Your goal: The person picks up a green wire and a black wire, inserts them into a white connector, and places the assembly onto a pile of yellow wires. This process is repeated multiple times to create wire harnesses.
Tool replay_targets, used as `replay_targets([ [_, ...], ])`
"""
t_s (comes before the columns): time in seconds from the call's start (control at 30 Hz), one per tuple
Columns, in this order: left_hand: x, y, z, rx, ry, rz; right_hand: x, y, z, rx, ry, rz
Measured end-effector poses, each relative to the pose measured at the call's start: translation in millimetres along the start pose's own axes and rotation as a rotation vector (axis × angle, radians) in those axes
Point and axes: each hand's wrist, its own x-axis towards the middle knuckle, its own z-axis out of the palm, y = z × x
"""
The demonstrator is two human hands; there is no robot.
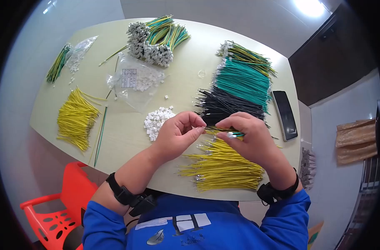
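My left hand is closed in a pinch, thumb against forefinger, on the end of a thin black wire. My right hand curls round a green wire with a white connector at its tip; the black wire runs toward these fingers too. Below both hands lies a bundle of yellow wires with metal-tipped ends. Just left of my left hand is a pile of small white connector housings. Black wires and green wires are stacked beyond my right hand.
A clear bag of white housings lies mid-table, with finished-looking bundled wires behind it. More yellow wires are at left. A phone rests near the right edge. A red chair stands at lower left.
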Motion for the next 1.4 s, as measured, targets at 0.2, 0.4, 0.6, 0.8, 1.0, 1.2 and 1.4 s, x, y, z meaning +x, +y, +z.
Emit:
replay_targets([
  [0.2, -1, -3, -1, 0.002, -0.032, 0.048, 4, -7, 18, 0.03, -0.007, 0.041],
  [0.4, 0, -2, 0, 0.003, -0.038, 0.021, 7, -5, 20, -0.002, 0.001, 0.047],
  [0.6, 1, -7, -2, 0.121, -0.048, 0.003, 8, -6, 15, -0.028, -0.092, 0.057],
  [0.8, 0, -5, 0, 0.141, -0.019, -0.008, 10, -1, -5, -0.11, -0.215, 0.124],
  [1.0, 0, 2, 5, 0.086, 0.05, 0.008, 7, 21, -27, -0.188, -0.125, 0.222],
  [1.2, 2, -1, 5, 0.121, 0.061, 0.03, 22, 49, -40, -0.341, 0.025, 0.382],
  [1.4, 3, 0, 5, 0.072, 0.069, 0.006, 50, 73, -30, -0.406, 0.165, 0.324],
])
